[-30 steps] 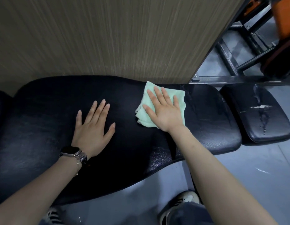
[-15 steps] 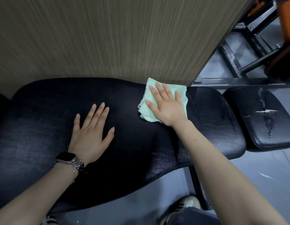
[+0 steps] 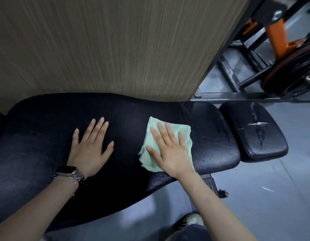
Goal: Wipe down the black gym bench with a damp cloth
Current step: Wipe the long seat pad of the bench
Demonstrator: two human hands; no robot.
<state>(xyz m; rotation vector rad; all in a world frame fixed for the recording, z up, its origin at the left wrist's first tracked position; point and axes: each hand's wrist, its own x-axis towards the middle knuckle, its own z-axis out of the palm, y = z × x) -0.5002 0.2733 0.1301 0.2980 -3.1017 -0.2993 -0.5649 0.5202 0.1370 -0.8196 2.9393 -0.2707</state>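
My right hand (image 3: 169,150) lies flat, fingers spread and straight, pressing the folded mint-green cloth (image 3: 168,134) on the long black padded gym bench (image 3: 130,122). In the last second I pulled the cloth from the far edge by the wooden wall panel (image 3: 116,46) toward me, to the middle of the pad. My left hand (image 3: 91,145) stays flat and spread on the pad, holding nothing. I judge this strip is wiped; the small cracked seat pad (image 3: 255,129) looks not yet reached.

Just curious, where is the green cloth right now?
In the head view, the green cloth lies on the black bench, right of centre, pressed flat under the right hand.
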